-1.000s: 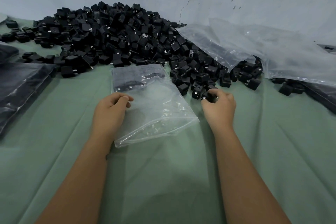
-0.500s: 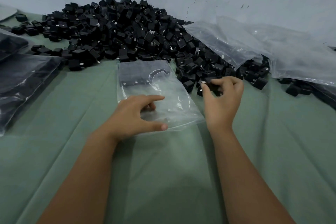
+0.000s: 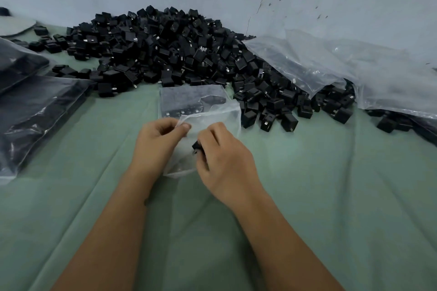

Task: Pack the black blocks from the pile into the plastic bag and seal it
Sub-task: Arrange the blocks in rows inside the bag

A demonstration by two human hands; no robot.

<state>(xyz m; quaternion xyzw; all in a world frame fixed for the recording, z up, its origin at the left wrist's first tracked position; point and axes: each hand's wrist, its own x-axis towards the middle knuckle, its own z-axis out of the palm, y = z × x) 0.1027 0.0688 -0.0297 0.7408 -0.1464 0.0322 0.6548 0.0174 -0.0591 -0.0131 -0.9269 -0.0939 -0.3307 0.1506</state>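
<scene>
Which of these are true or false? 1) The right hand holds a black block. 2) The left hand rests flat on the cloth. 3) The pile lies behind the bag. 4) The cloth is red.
1) True: the right hand grips a block.
2) False: the left hand pinches the bag at its mouth.
3) True: the pile lies beyond the bag, by the wall.
4) False: the cloth is green.

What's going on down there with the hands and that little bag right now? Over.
Left hand pinches the plastic bag mouth open. Right hand grips a black block at the opening. Pile beyond; nothing blocking.
</scene>
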